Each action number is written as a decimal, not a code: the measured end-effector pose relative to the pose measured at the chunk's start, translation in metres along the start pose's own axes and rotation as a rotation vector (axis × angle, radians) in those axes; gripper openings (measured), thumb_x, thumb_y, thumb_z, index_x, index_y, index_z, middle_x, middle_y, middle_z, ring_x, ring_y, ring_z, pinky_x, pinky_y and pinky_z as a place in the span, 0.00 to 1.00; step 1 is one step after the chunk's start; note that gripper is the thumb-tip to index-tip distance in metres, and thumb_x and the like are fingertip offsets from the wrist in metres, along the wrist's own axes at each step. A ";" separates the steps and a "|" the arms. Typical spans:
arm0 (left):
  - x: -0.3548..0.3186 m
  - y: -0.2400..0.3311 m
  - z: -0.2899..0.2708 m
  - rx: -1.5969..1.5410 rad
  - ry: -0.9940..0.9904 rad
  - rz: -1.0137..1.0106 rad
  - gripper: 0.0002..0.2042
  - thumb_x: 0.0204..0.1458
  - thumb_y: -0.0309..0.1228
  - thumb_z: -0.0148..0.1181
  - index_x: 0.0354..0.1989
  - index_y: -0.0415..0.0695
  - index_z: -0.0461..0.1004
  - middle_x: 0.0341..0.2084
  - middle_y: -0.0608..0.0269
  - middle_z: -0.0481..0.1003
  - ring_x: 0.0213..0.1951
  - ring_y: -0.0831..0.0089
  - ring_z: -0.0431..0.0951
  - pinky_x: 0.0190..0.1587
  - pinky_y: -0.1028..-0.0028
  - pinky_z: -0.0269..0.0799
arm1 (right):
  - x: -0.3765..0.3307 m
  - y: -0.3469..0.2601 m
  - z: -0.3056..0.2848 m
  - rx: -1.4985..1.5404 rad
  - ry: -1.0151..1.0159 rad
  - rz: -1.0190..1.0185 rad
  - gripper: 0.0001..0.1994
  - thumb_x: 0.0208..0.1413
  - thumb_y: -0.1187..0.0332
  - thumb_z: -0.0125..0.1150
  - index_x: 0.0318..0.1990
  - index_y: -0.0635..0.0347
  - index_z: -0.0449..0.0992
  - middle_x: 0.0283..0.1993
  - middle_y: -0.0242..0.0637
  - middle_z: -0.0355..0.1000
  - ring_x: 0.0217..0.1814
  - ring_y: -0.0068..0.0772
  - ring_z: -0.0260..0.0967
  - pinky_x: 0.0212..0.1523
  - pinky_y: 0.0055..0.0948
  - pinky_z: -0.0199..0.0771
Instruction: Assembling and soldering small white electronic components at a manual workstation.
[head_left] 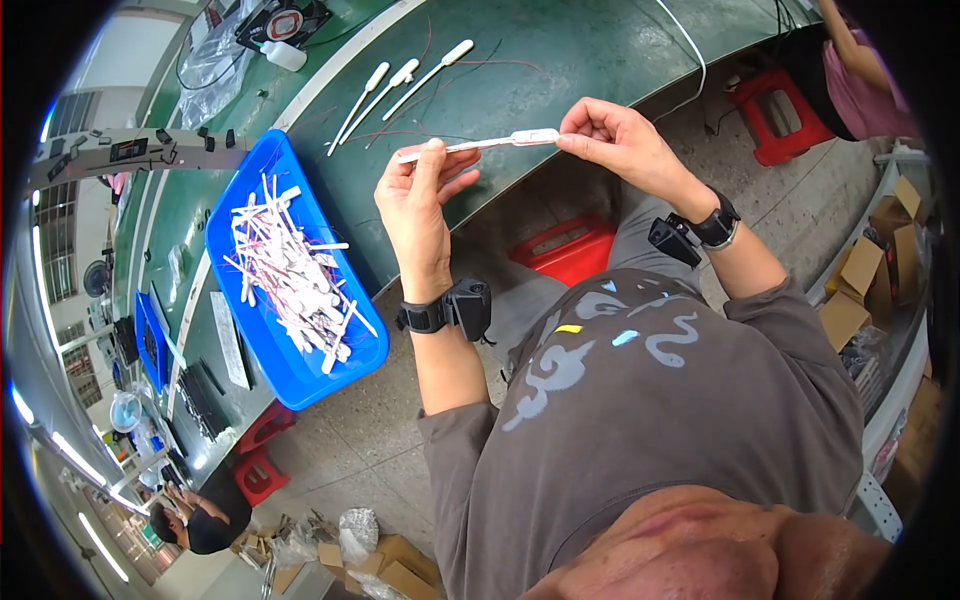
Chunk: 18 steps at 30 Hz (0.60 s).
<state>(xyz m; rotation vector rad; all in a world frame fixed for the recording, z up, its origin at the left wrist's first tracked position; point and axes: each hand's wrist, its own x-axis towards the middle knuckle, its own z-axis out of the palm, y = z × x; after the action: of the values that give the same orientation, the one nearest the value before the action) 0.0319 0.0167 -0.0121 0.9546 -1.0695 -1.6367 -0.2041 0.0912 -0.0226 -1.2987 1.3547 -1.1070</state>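
Between my two hands I hold a slim white plastic stick [492, 143] level over the near edge of the green table [590, 60]. My left hand [418, 205] pinches its thin end between thumb and fingers. With thumb and forefinger, my right hand [630, 148] grips the wider, flat end. Beyond my left hand, three similar white sticks [432, 77] with thin red and dark wires lie on the tabletop. A blue plastic bin [365, 350], left of my left hand, holds a heap of such white sticks [290, 260] tangled with red wires.
A white squeeze bottle [284, 55] and a fan [285, 22] stand at the far left of the table. A white cable [695, 50] crosses its right side. Red stools [570, 252] stand below. Cardboard boxes [860, 265] sit at right. Other people [205, 525] work nearby.
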 end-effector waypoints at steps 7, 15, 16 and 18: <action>-0.002 -0.002 0.000 -0.005 -0.036 -0.005 0.06 0.59 0.29 0.57 0.38 0.38 0.74 0.33 0.50 0.80 0.38 0.58 0.83 0.36 0.71 0.82 | -0.003 -0.004 -0.004 0.176 -0.104 0.138 0.09 0.61 0.64 0.60 0.41 0.59 0.76 0.27 0.17 0.63 0.27 0.05 0.53 0.25 0.12 0.51; -0.004 -0.006 0.000 -0.001 -0.046 -0.024 0.07 0.60 0.30 0.57 0.40 0.38 0.73 0.36 0.51 0.79 0.37 0.62 0.83 0.35 0.72 0.82 | -0.002 -0.003 -0.004 0.169 -0.111 0.203 0.08 0.61 0.62 0.59 0.39 0.56 0.75 0.26 0.15 0.61 0.25 0.06 0.50 0.24 0.13 0.47; -0.005 -0.006 0.002 0.004 -0.015 -0.004 0.09 0.60 0.31 0.57 0.41 0.38 0.73 0.38 0.51 0.79 0.40 0.63 0.82 0.38 0.70 0.81 | 0.000 -0.002 -0.004 0.166 -0.108 0.197 0.08 0.61 0.62 0.59 0.39 0.56 0.75 0.26 0.15 0.61 0.25 0.06 0.50 0.23 0.13 0.47; -0.005 -0.005 0.005 0.012 0.044 0.037 0.12 0.59 0.33 0.59 0.45 0.38 0.73 0.43 0.52 0.77 0.45 0.64 0.80 0.43 0.67 0.80 | 0.002 0.000 -0.007 0.161 -0.102 0.185 0.08 0.61 0.61 0.59 0.38 0.56 0.75 0.26 0.15 0.61 0.25 0.06 0.49 0.23 0.14 0.46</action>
<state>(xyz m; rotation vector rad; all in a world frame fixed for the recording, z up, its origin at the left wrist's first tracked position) 0.0274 0.0238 -0.0146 0.9694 -1.0624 -1.5733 -0.2110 0.0892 -0.0220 -1.0766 1.2560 -0.9874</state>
